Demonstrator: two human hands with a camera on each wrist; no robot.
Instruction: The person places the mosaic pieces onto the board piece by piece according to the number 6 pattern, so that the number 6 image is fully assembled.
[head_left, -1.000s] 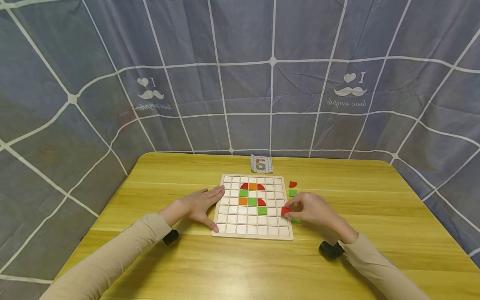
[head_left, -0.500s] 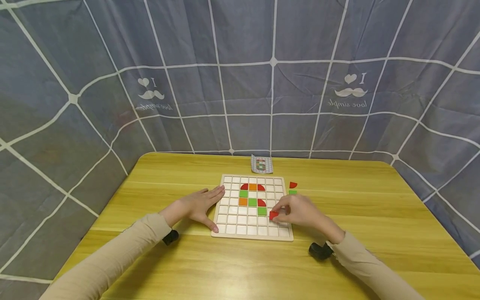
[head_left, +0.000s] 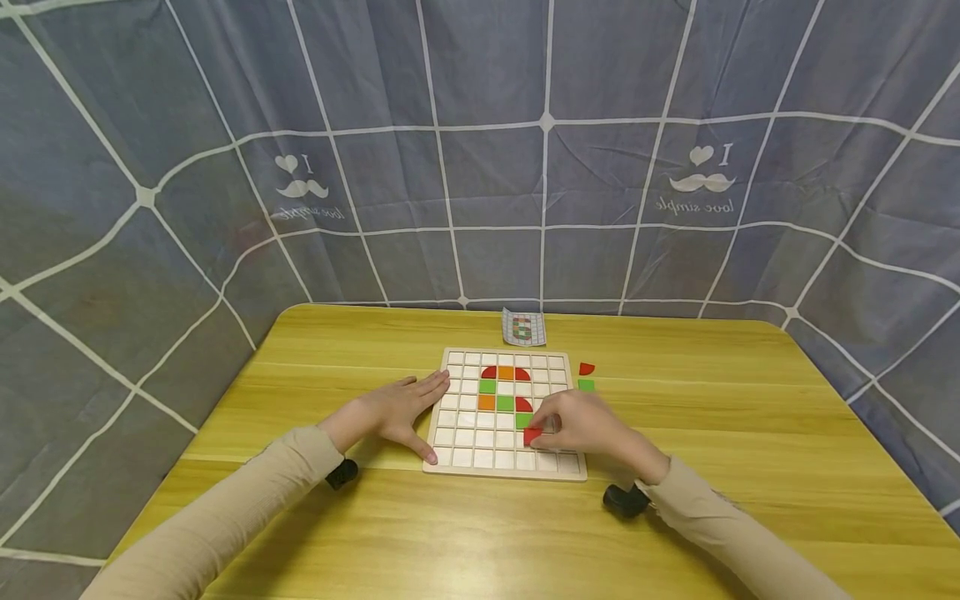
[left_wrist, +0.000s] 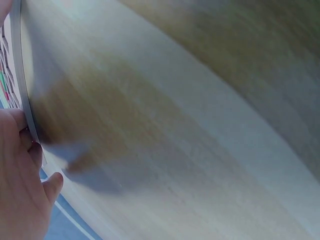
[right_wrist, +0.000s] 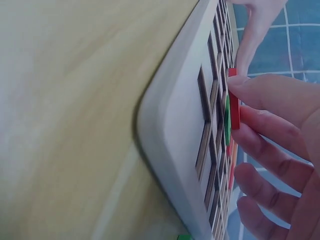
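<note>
A pale wooden grid board [head_left: 502, 475] lies on the table with red, orange and green tiles in its middle cells. Thumb and fingers of my right hand [head_left: 581, 425] pinch a red tile [head_left: 532, 437] just below the lowest green tile [head_left: 523, 421]. In the right wrist view that red tile [right_wrist: 234, 110] stands edge-on between thumb and fingertips; whether it touches the board I cannot tell. My left hand [head_left: 401, 417] is spread against the board's left side, fingertips and thumb resting on the rim. The left wrist view shows the left hand [left_wrist: 20, 175] at the board's edge.
Right of the board lie a loose red quarter-round tile [head_left: 587, 368] and a green square tile [head_left: 586, 385]. Behind it sits a small printed pattern card [head_left: 523, 327]. Another green piece [right_wrist: 184, 237] shows beside the board's corner. A grey checked curtain [head_left: 495, 192] surrounds the table.
My right hand has carried the red tile leftward from the board's right edge to below the lowest green tile. The left hand and the board have stayed put.
</note>
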